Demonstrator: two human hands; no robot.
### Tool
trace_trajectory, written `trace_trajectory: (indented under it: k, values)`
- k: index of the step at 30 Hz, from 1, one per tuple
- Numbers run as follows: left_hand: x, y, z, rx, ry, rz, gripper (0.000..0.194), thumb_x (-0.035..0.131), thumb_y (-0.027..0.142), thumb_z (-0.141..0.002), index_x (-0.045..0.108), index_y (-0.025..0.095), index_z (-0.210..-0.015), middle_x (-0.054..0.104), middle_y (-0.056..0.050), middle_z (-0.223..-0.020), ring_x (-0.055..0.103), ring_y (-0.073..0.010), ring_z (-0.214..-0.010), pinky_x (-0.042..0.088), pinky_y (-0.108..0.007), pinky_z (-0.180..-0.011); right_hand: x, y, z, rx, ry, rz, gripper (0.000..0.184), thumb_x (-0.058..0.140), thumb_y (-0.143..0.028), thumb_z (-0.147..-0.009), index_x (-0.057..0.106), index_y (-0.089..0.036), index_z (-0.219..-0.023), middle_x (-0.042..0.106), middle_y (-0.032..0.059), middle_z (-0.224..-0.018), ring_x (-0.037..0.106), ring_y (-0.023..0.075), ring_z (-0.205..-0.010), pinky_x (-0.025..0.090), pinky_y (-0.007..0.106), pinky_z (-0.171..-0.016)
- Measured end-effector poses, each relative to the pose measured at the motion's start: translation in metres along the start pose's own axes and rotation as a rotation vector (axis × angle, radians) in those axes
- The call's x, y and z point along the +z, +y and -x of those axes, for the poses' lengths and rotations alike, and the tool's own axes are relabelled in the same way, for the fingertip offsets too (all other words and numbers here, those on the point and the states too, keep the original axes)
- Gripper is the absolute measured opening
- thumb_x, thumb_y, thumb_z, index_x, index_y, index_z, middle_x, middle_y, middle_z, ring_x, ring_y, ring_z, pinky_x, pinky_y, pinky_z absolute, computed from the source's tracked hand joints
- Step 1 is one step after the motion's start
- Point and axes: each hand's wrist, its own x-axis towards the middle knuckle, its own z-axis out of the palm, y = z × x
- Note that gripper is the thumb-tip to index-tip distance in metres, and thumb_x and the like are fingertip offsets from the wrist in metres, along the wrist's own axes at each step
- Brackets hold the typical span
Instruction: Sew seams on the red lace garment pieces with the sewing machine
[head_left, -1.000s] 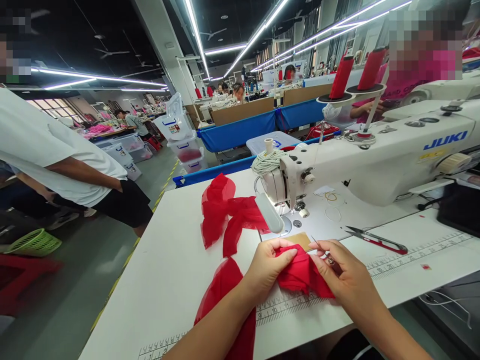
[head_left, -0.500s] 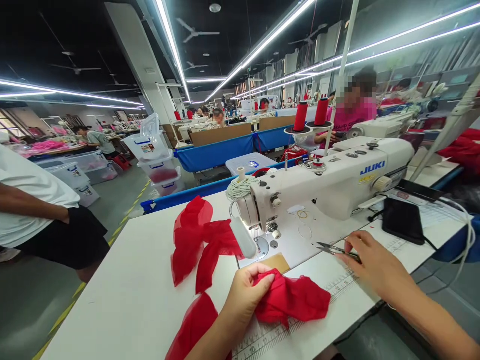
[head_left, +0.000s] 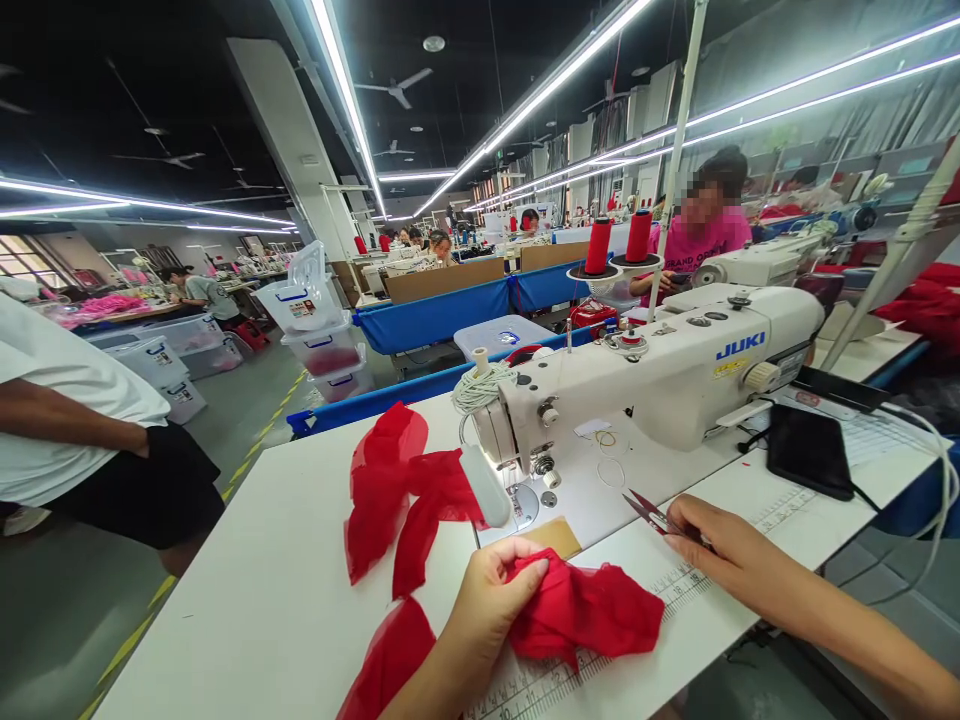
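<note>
My left hand pinches a bunched piece of red fabric over the front of the table, where a printed ruler scale runs beneath it. To the right, my right hand is closed around small scissors, whose blades point left and stand slightly apart. Behind both hands is a white sewing machine. Other red fabric pieces lie left of its needle area, one reaching the presser foot. Another red piece is partly hidden by my left forearm.
A black phone-like device with a cable lies at the right of the table. Red thread spools stand behind the machine. A person in a white shirt stands at the left; another in pink sits behind. Plastic boxes are stacked on the floor.
My right hand has turned and shifted slightly, and the scissor blades have spread and now tilt more. My left hand keeps its pinch on the red fabric. The camera view has shifted a little.
</note>
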Motion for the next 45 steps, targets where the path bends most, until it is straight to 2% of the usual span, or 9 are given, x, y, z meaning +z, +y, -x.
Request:
trace_trajectory:
  k: [4,6,9,11,13,21,25,32,45]
  values:
    - [-0.004,-0.003,-0.003,-0.011,-0.049,0.007,0.042,0.083,0.051,-0.068,0.068,0.014,-0.082,0.068,-0.004,-0.079,0.059,-0.0154,-0.073,0.042,-0.024,-0.068,0.011,-0.024,0.012,0.044,-0.148,-0.383,0.036,0.034,-0.054,-0.097,0.046,-0.023,-0.087,0.062,0.003,-0.088,0.056,0.0127,-0.056,0.05,0.026,-0.051]
    - [-0.006,-0.004,-0.004,-0.021,-0.063,0.019,0.041,0.083,0.05,-0.07,0.068,0.014,-0.083,0.068,-0.005,-0.08,0.059,-0.0148,-0.073,0.042,-0.024,-0.069,0.015,-0.035,0.012,0.021,-0.191,-0.472,0.035,0.032,-0.054,-0.099,0.047,-0.023,-0.093,0.065,0.0027,-0.085,0.056,0.0124,-0.052,0.05,0.025,-0.048]
    - [-0.007,-0.006,-0.005,-0.013,-0.045,0.041,0.04,0.084,0.048,-0.069,0.068,0.014,-0.083,0.069,-0.004,-0.078,0.059,-0.0136,-0.071,0.042,-0.023,-0.067,0.022,-0.043,0.007,-0.122,-0.113,-0.395,0.035,0.037,-0.05,-0.099,0.058,-0.022,-0.1,0.068,0.0037,-0.083,0.066,0.018,-0.075,0.057,0.03,-0.07]
    - [-0.006,-0.006,-0.004,-0.014,-0.028,0.06,0.043,0.086,0.049,-0.066,0.069,0.014,-0.082,0.068,-0.004,-0.076,0.059,-0.0135,-0.07,0.042,-0.023,-0.066,0.027,-0.044,0.005,-0.163,-0.054,-0.346,0.038,0.041,-0.051,-0.098,0.066,-0.023,-0.106,0.071,0.0075,-0.099,0.067,0.0217,-0.098,0.055,0.034,-0.088]
    - [-0.005,-0.005,-0.004,-0.027,-0.027,0.077,0.045,0.088,0.049,-0.063,0.069,0.013,-0.082,0.069,-0.004,-0.077,0.06,-0.0143,-0.071,0.043,-0.023,-0.067,0.034,-0.041,0.003,-0.155,-0.007,-0.341,0.042,0.041,-0.053,-0.097,0.068,-0.024,-0.113,0.07,0.0093,-0.112,0.065,0.0233,-0.108,0.055,0.035,-0.092]
    - [-0.002,0.004,-0.001,-0.052,-0.027,0.136,0.046,0.09,0.048,-0.057,0.069,0.013,-0.079,0.066,-0.003,-0.074,0.056,-0.0131,-0.068,0.041,-0.024,-0.065,0.056,-0.035,-0.001,-0.243,0.212,-0.163,0.043,0.043,-0.054,-0.096,0.072,-0.026,-0.111,0.072,0.0065,-0.095,0.069,0.0207,-0.087,0.058,0.031,-0.071]
    - [-0.002,0.004,-0.001,-0.059,-0.047,0.156,0.044,0.09,0.045,-0.058,0.069,0.013,-0.079,0.066,-0.003,-0.075,0.056,-0.0134,-0.068,0.041,-0.025,-0.066,0.057,-0.041,-0.005,-0.248,0.183,-0.173,0.044,0.04,-0.055,-0.097,0.073,-0.026,-0.105,0.072,0.0054,-0.09,0.068,0.0194,-0.081,0.056,0.03,-0.066]
    - [-0.003,0.003,0.0,-0.035,-0.086,0.176,0.038,0.089,0.043,-0.062,0.07,0.014,-0.079,0.065,-0.002,-0.072,0.055,-0.0124,-0.066,0.043,-0.025,-0.068,0.065,-0.044,-0.011,-0.237,0.112,-0.233,0.042,0.045,-0.055,-0.096,0.072,-0.028,-0.112,0.07,0.0063,-0.093,0.066,0.0209,-0.087,0.055,0.032,-0.072]
    - [-0.001,0.004,0.001,-0.081,-0.098,0.209,0.039,0.09,0.042,-0.06,0.068,0.013,-0.076,0.065,-0.002,-0.069,0.055,-0.0119,-0.064,0.042,-0.024,-0.063,0.067,-0.052,-0.012,-0.226,0.134,-0.23,0.041,0.043,-0.055,-0.096,0.073,-0.03,-0.108,0.07,0.0042,-0.089,0.065,0.0206,-0.083,0.054,0.032,-0.07]
